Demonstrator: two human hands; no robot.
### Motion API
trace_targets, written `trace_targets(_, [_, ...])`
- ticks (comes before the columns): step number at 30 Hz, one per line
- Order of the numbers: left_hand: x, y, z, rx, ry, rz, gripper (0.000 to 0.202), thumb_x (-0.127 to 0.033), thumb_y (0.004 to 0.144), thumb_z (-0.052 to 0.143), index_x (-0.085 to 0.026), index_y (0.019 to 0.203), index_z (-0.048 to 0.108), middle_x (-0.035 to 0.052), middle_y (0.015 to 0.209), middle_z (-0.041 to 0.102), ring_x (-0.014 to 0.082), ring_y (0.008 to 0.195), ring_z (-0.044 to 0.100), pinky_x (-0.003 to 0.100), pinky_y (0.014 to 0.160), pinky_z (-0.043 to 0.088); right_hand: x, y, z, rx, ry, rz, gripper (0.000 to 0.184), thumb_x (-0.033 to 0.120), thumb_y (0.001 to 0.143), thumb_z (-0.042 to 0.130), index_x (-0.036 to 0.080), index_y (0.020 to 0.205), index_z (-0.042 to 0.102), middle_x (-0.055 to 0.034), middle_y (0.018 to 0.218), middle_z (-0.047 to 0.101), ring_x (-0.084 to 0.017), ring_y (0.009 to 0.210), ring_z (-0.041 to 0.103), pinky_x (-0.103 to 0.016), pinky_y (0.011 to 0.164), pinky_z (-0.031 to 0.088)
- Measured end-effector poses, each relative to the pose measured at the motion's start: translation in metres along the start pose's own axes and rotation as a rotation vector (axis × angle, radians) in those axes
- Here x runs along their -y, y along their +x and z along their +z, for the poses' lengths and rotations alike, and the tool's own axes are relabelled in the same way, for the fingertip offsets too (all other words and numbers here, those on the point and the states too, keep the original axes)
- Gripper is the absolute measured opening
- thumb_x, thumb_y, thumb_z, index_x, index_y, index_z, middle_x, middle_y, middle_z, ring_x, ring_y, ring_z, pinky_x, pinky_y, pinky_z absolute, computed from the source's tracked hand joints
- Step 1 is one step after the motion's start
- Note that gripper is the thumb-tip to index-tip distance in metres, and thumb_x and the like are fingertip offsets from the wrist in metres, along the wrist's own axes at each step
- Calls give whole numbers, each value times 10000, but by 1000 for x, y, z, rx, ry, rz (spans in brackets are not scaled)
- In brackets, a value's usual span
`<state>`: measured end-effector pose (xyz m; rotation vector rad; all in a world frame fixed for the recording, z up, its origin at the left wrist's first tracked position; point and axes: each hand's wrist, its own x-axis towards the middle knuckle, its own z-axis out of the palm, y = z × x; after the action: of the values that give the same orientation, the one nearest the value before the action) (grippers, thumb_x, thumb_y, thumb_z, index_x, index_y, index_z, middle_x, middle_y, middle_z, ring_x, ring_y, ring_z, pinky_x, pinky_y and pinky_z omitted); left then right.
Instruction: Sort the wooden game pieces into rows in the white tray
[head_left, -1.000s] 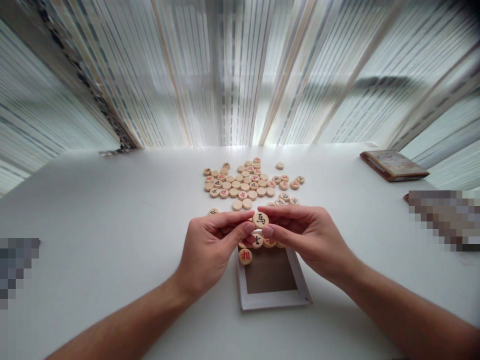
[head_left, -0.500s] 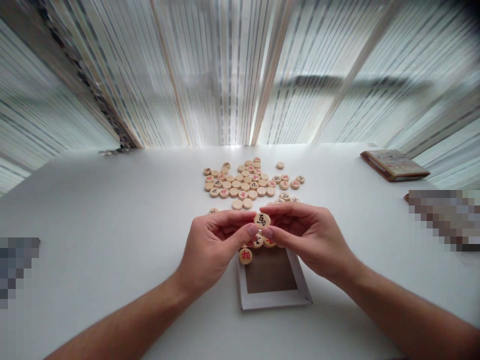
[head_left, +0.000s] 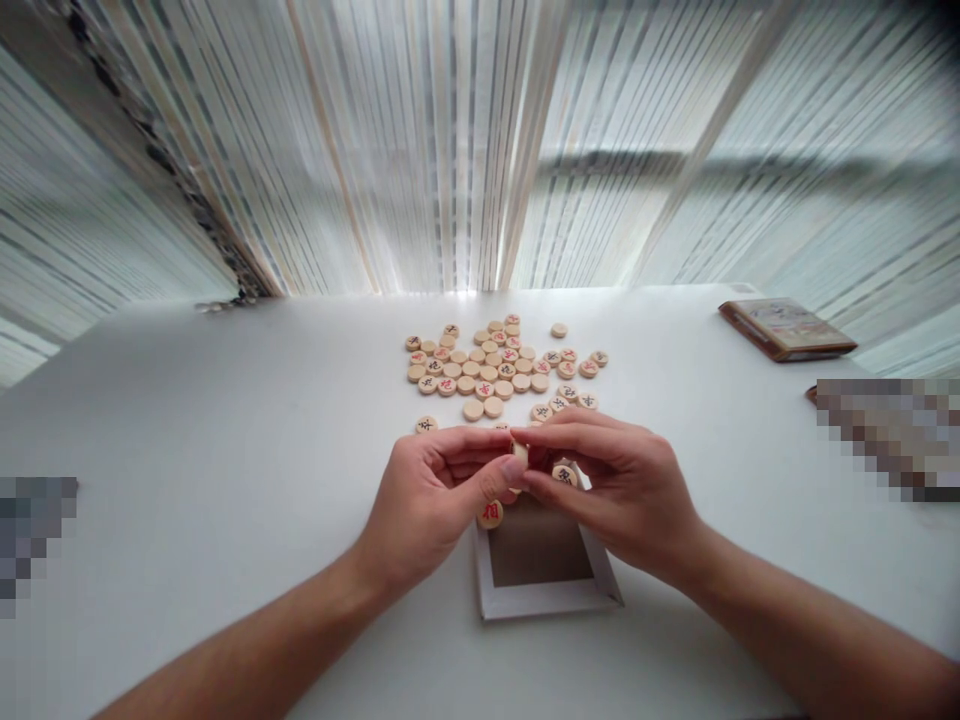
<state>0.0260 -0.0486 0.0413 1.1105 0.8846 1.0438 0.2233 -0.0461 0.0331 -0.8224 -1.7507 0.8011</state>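
My left hand [head_left: 431, 495] and my right hand [head_left: 615, 485] meet over the far end of a shallow white-rimmed box [head_left: 540, 600] with a brown floor. Both pinch one round wooden chess piece [head_left: 519, 450], now turned edge-on between thumbs and forefingers. A second piece with a black character [head_left: 564, 475] shows inside the curl of my right hand's fingers. A piece with a red character [head_left: 490, 514] lies at the box's far left corner, under my left thumb. Beyond my hands, several more wooden pieces [head_left: 499, 365] lie scattered on the white table [head_left: 225, 450].
A flat brown box [head_left: 786, 328] lies at the table's far right. Blurred patches sit at the right edge [head_left: 889, 435] and left edge [head_left: 34, 530]. Striped curtains hang behind the table's far edge.
The piece held face-up between both hands has been tilted onto its edge and lowered a little toward the box. My right hand's fingers have curled over, and a second piece shows in them.
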Motion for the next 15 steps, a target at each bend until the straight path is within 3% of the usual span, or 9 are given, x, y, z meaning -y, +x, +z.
trace_targets(4, [-1, 0, 1, 48, -21, -27, 339, -277, 771, 952, -145, 1069, 862, 121, 977, 864, 240, 853, 827, 287, 761, 681, 3, 1, 1, -17, -62, -63, 241, 164, 911, 820, 261, 1127, 863, -43, 836, 757, -143, 665, 685, -263, 619, 600])
trace_targets(10, [-6, -1, 4, 118, -16, 1, 301, -393, 886, 862, -147, 1060, 871, 105, 911, 858, 177, 729, 787, 251, 719, 666, -3, 1, -1, -28, -106, -88, 276, 157, 879, 845, 240, 1142, 857, -37, 826, 726, -128, 646, 643, -243, 571, 556])
trace_targets(15, [-5, 0, 3, 93, -8, 16, 262, -354, 910, 839, -149, 1070, 870, 90, 869, 852, 158, 682, 770, 247, 704, 670, -3, 1, -2, -20, -117, -49, 262, 204, 885, 855, 239, 1145, 857, -28, 799, 717, -124, 615, 618, -260, 572, 542])
